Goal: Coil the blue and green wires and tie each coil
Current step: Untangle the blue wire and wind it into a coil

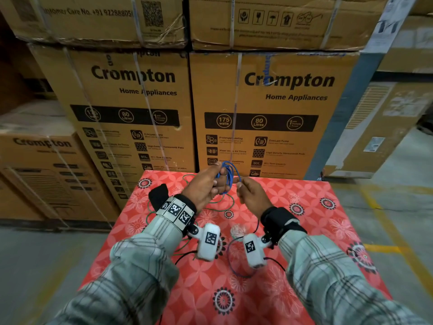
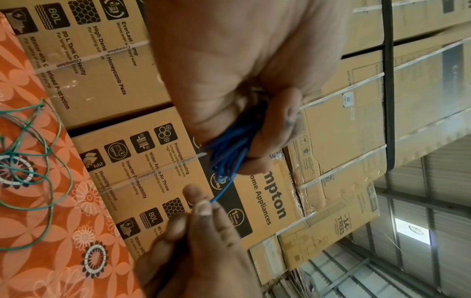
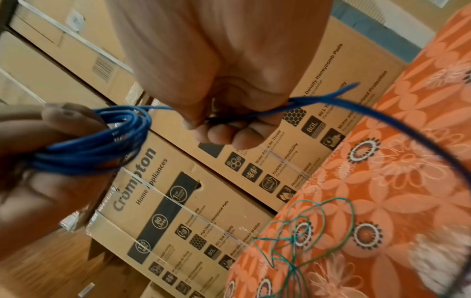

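My left hand (image 1: 206, 184) grips a coil of blue wire (image 1: 227, 175) above the far end of the table; the loops (image 2: 229, 149) pass between its thumb and fingers. Just right of it my right hand (image 1: 251, 193) pinches the free run of the same blue wire (image 3: 257, 115), which trails off in a long arc (image 3: 407, 129) toward the table. The coil shows at the left of the right wrist view (image 3: 102, 141). The green wire (image 2: 28, 161) lies loose and tangled on the cloth below my hands (image 3: 300, 238).
The table wears a red floral cloth (image 1: 304, 219). Stacked Crompton cardboard boxes (image 1: 269, 113) stand close behind its far edge, and more boxes (image 1: 42, 172) rise at the left. A small pale bundle (image 1: 237, 229) lies on the cloth between my wrists. Grey floor (image 1: 386, 195) lies to the right.
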`<control>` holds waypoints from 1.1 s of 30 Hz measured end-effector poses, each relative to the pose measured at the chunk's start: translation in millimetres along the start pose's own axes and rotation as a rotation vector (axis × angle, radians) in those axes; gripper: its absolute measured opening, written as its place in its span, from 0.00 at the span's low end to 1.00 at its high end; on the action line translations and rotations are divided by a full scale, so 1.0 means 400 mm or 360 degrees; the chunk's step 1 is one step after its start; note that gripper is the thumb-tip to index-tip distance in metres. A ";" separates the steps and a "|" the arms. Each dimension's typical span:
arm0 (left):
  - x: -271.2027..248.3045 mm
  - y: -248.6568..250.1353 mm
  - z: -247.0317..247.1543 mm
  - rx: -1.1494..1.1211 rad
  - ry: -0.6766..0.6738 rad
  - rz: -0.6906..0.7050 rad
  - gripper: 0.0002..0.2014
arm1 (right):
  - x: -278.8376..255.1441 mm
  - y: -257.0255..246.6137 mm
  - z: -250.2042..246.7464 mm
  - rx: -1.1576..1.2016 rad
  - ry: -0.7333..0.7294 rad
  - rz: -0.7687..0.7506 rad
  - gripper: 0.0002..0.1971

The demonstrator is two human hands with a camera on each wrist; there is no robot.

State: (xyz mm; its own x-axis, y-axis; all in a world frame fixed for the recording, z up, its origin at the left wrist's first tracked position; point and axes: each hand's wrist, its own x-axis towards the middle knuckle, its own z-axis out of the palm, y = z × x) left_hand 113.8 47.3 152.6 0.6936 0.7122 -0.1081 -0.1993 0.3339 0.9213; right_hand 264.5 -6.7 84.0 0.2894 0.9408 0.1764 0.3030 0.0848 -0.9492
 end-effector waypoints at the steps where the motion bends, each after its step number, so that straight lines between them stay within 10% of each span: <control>1: 0.006 0.005 0.000 -0.0038 0.0028 0.0019 0.18 | -0.006 0.010 0.004 0.0030 0.0014 0.0039 0.08; 19: 0.041 0.137 -0.105 -0.0643 0.0542 0.0411 0.16 | -0.072 0.045 -0.071 -0.0526 0.0273 -0.0415 0.03; 33: 0.057 0.079 -0.029 0.0111 0.0409 0.0280 0.15 | -0.024 -0.096 -0.020 -0.1141 -0.0141 -0.0973 0.14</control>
State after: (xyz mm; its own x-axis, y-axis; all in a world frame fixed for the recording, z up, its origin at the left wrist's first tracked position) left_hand 115.4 81.4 175.0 0.4532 0.8910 -0.0274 -0.2468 0.1549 0.9566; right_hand 257.4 -21.5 120.7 -0.1652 0.8240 0.5419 0.8736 0.3773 -0.3073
